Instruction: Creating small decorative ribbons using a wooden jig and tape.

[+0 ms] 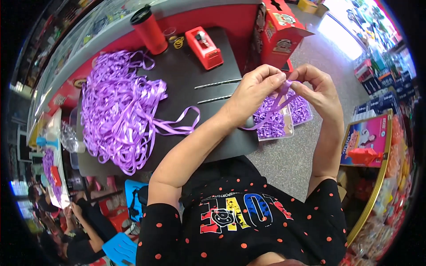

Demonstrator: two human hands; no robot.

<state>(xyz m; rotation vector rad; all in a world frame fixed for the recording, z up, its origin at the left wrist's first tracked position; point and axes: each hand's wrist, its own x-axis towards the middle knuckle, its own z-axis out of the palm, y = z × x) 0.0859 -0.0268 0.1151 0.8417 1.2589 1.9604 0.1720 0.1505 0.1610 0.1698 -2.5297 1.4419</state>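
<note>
Both my hands meet at the right, above two clear plastic boxes. My left hand [262, 86] pinches a purple ribbon [279, 104] between thumb and forefinger. Just beside it, my right hand [316, 86] closes on the same ribbon, which loops down below the fingers. Short folded purple ribbon pieces [271, 125] fill the nearer box, and more purple pieces [301, 111] show in the box behind it. A big tangled heap of purple ribbon [122, 111] lies on the left of the dark table [182, 99]. Two thin dark rods [215, 84] stick out from behind my left hand.
At the table's back are a red tumbler [150, 33], a red tape dispenser [204, 48] and yellow rubber bands [178, 42]. A red carton [277, 33] stands beyond the boxes. Blue plastic chairs [120, 249] are at lower left, where another person's arm [86, 224] shows near a table.
</note>
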